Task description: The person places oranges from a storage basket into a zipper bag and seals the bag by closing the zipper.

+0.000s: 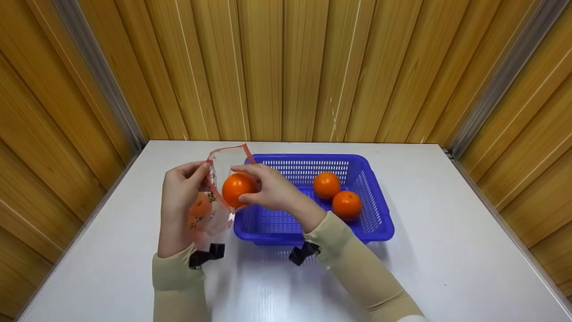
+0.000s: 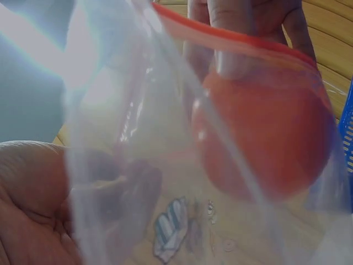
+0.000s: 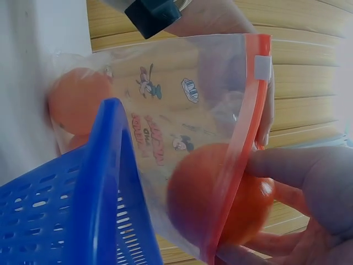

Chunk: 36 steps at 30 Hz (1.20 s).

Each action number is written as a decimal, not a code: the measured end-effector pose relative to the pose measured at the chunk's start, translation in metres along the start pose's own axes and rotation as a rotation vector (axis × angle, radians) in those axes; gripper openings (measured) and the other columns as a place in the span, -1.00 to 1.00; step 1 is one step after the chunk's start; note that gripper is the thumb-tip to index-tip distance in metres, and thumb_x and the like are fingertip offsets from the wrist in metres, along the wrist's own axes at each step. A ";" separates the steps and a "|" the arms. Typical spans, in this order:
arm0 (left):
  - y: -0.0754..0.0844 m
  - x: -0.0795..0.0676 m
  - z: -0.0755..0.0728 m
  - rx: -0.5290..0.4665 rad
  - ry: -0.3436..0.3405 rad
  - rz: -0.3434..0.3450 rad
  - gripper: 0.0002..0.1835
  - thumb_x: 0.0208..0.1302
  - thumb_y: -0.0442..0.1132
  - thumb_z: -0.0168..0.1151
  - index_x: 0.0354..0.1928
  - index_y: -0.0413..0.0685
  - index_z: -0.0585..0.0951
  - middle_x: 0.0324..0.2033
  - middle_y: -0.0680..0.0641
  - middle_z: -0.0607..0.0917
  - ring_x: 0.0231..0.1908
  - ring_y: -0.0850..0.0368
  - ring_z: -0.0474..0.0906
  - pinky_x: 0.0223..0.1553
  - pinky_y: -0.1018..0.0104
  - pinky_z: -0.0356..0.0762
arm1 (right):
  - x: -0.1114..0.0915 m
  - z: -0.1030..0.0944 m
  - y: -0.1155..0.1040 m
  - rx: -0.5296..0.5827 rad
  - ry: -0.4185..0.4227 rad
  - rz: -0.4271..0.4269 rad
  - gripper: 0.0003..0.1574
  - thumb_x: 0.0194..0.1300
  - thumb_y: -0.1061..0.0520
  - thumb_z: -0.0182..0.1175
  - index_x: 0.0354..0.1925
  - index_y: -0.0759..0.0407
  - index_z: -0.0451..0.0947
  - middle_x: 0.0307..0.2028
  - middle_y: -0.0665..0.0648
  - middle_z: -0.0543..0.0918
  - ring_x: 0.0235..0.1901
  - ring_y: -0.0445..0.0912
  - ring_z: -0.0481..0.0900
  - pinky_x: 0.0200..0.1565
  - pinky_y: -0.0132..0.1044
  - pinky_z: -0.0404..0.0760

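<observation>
A clear zip bag [image 3: 165, 99] with a red-orange rim, a white slider and printed cartoon figures hangs left of the basket, its mouth spread. My left hand [image 1: 181, 188] pinches the bag's rim on the left side. In my right hand [image 1: 272, 188] an orange [image 1: 239, 189] is gripped between thumb and fingers, partly inside the bag's mouth. Through the plastic, the right wrist view shows more oranges [image 3: 80, 102] at the bag's bottom. The left wrist view shows the held orange [image 2: 265, 138] behind the film, with the right fingers above it.
A blue-purple slotted basket [image 1: 313, 239] stands on the white table [image 1: 447, 250], just right of the bag. Two oranges [image 1: 346, 205] lie in its right half. Yellow wood-look panels [image 1: 304, 71] close off the back and both sides.
</observation>
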<state>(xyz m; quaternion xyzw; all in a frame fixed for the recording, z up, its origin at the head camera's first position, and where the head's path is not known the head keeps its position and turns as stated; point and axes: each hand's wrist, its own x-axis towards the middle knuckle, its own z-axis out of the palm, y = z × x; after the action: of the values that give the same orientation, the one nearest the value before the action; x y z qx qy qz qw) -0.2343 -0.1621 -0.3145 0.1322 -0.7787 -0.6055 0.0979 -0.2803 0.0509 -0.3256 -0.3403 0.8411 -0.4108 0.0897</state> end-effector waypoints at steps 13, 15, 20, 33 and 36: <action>0.001 0.000 0.000 0.018 0.016 -0.009 -0.60 0.52 -0.10 0.19 0.18 -0.25 0.67 -0.31 -0.03 0.69 -0.41 0.27 0.63 -0.26 0.53 0.71 | -0.023 -0.008 0.003 0.112 0.099 -0.012 -0.23 0.37 0.15 0.36 0.47 -0.01 0.38 0.41 0.16 0.48 0.25 0.12 0.62 0.21 0.04 0.68; 0.001 0.000 0.000 0.021 0.016 -0.013 -0.60 0.52 -0.10 0.18 0.18 -0.24 0.67 -0.30 -0.03 0.69 -0.40 0.27 0.63 -0.26 0.54 0.71 | -0.030 -0.011 0.005 0.139 0.115 -0.016 -0.25 0.37 0.16 0.36 0.46 -0.01 0.39 0.41 0.14 0.48 0.24 0.13 0.62 0.17 -0.01 0.71; 0.002 -0.001 0.000 0.021 0.015 -0.025 -0.59 0.51 -0.08 0.19 0.20 -0.22 0.67 -0.28 -0.03 0.70 -0.38 0.26 0.63 -0.25 0.54 0.71 | -0.051 -0.021 0.013 0.187 0.151 0.031 -0.26 0.37 0.15 0.36 0.45 -0.04 0.40 0.44 0.09 0.44 0.28 0.12 0.59 0.12 -0.06 0.74; 0.000 0.000 0.000 0.008 -0.002 -0.003 -0.59 0.51 -0.10 0.20 0.20 -0.26 0.66 -0.33 0.03 0.68 -0.42 0.29 0.63 -0.28 0.53 0.71 | -0.092 -0.067 0.046 -0.103 0.185 0.324 -0.23 0.36 0.08 0.36 0.47 -0.04 0.36 0.45 0.30 0.36 0.35 0.26 0.45 0.33 0.19 0.54; 0.001 0.000 0.000 0.015 -0.003 -0.008 -0.58 0.52 -0.09 0.19 0.21 -0.25 0.66 -0.31 0.03 0.69 -0.42 0.30 0.64 -0.27 0.53 0.71 | -0.091 -0.086 0.048 -0.116 0.177 0.351 -0.24 0.36 0.08 0.33 0.46 0.00 0.37 0.44 0.32 0.38 0.35 0.28 0.43 0.34 0.21 0.50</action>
<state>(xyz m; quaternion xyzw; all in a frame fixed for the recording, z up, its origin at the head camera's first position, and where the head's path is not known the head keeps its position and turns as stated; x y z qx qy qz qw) -0.2345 -0.1623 -0.3138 0.1353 -0.7827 -0.6002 0.0933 -0.2730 0.1852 -0.3179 -0.1554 0.9144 -0.3680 0.0659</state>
